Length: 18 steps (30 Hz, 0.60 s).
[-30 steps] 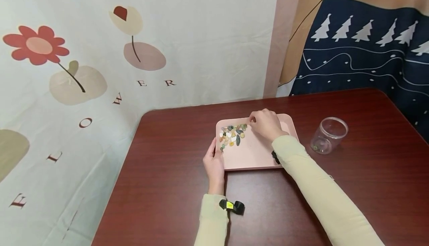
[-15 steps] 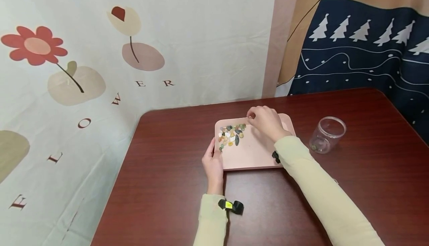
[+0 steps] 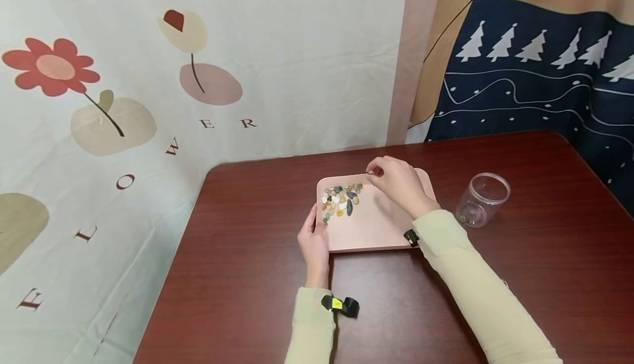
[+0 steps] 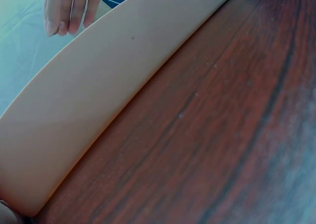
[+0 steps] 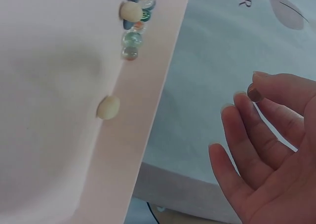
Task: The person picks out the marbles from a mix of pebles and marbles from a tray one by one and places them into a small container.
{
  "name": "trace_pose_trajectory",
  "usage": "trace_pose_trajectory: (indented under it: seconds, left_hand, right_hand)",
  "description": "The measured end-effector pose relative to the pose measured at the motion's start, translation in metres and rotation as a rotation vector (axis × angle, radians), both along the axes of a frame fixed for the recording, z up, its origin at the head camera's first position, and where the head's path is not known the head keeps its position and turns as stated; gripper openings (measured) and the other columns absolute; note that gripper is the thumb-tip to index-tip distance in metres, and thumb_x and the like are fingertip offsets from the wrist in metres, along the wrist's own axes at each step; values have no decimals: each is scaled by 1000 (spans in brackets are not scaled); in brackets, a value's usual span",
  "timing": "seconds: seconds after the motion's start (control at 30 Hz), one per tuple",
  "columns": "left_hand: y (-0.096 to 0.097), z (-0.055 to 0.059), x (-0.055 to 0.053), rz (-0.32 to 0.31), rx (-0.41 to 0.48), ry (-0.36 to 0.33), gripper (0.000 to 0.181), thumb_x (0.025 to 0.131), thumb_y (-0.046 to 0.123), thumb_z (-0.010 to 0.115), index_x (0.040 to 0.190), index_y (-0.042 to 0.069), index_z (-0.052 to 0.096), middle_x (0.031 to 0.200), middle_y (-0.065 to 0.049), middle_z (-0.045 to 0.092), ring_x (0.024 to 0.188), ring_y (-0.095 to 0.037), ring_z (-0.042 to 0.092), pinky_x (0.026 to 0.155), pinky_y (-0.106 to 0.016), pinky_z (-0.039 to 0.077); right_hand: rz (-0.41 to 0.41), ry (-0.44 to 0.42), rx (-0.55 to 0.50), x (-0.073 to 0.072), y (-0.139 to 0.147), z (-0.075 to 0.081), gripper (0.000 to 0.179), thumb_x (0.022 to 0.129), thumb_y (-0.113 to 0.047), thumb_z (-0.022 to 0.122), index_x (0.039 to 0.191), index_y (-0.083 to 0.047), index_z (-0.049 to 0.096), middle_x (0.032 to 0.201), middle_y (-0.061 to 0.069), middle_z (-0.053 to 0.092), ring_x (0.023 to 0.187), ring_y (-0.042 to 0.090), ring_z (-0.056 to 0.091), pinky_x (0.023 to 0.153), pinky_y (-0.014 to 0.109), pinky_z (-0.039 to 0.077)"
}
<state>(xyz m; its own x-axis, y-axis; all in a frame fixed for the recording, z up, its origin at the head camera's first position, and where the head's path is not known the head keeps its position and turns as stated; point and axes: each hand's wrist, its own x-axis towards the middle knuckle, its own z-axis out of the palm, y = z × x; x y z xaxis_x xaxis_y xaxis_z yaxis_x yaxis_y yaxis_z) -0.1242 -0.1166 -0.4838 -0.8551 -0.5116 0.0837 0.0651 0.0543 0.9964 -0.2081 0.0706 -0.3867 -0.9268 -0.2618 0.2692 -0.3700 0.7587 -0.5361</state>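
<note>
A pink tray (image 3: 371, 237) lies on the table, with several polished pebbles (image 3: 342, 201) in green, white, yellow and dark grey gathered in its left part. My left hand (image 3: 314, 245) grips the tray's left edge; in the left wrist view only a bit of a finger (image 4: 7, 214) shows at the tray's corner. Above the far rim, my right hand (image 3: 396, 185) pinches a small brown pebble (image 5: 254, 93) between thumb and index finger, the other fingers spread loosely. A single cream pebble (image 5: 108, 107) sits by the tray wall in the right wrist view.
To the right of the tray stands a clear plastic jar (image 3: 484, 199) without a lid, a small greenish thing at its bottom. The reddish-brown table (image 3: 247, 243) meets a printed cloth (image 3: 297, 77) behind it.
My right hand has lifted a little from the tray's far edge, and its wrist has shifted slightly to the right. The left hand keeps its hold on the tray.
</note>
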Motion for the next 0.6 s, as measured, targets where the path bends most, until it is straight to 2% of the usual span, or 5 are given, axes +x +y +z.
trace_pose_trajectory:
  seconds: [0.17, 0.37, 0.5, 0.6]
  left_hand:
    - [-1, 1, 0, 1, 0, -19, 38, 87, -1, 45, 122, 8, 56, 121, -4, 55, 113, -15, 48, 92, -30, 40]
    - [1, 0, 0, -3, 6, -32, 38, 87, -1, 46, 122, 8, 56, 121, -4, 55, 113, -13, 48, 93, -28, 39]
    - [1, -1, 0, 0, 8, -31, 38, 87, -1, 46, 122, 8, 56, 121, -4, 55, 113, -14, 48, 93, -29, 39]
    - [0, 0, 0, -7, 24, -16, 37, 87, -3, 46, 122, 6, 55, 121, -6, 55, 114, -16, 48, 94, -32, 38]
  right_hand:
    - [1, 13, -26, 9, 4, 4, 11, 81, -21, 65, 92, -18, 66, 84, -5, 59, 80, 15, 56, 65, 28, 45]
    - [-43, 15, -35, 21, 13, 9, 11, 81, -26, 65, 91, -22, 66, 84, -7, 59, 78, 11, 55, 66, 32, 44]
    - [-36, 10, -95, 27, 18, 10, 11, 81, -24, 65, 91, -19, 65, 85, -4, 60, 78, 14, 56, 69, 34, 44]
    - [-34, 38, -151, 31, 22, 11, 11, 80, -23, 66, 90, -18, 65, 84, -4, 61, 78, 13, 56, 69, 32, 43]
